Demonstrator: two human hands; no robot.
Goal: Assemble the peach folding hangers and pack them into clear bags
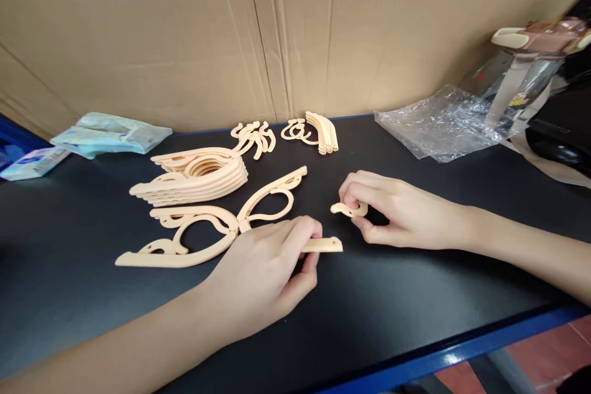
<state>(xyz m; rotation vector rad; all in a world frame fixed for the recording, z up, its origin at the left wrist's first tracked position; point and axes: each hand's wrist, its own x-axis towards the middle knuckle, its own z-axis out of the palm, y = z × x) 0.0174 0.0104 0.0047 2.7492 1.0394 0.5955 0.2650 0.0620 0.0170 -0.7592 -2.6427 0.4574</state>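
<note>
My left hand (272,258) is closed around a cream plastic hanger arm (329,245), whose end with a small hole sticks out to the right. Just apart from that end, my right hand (392,206) pinches a small curved hanger hook (344,210) between thumb and fingers. Left of my left hand lies a folding hanger (198,255) with its arms spread, and another hanger arm piece (272,188) touches it at the middle. Part of these pieces is hidden behind my left hand. A stack of folded hangers (198,178) lies farther back.
Loose hooks (258,138) and several nested hanger arms (325,132) lie at the back of the black table (415,308). A tissue pack (111,132) is at left. Crumpled clear plastic (434,126) and a strapped bottle (530,68) stand right. Cardboard (161,31) borders the back.
</note>
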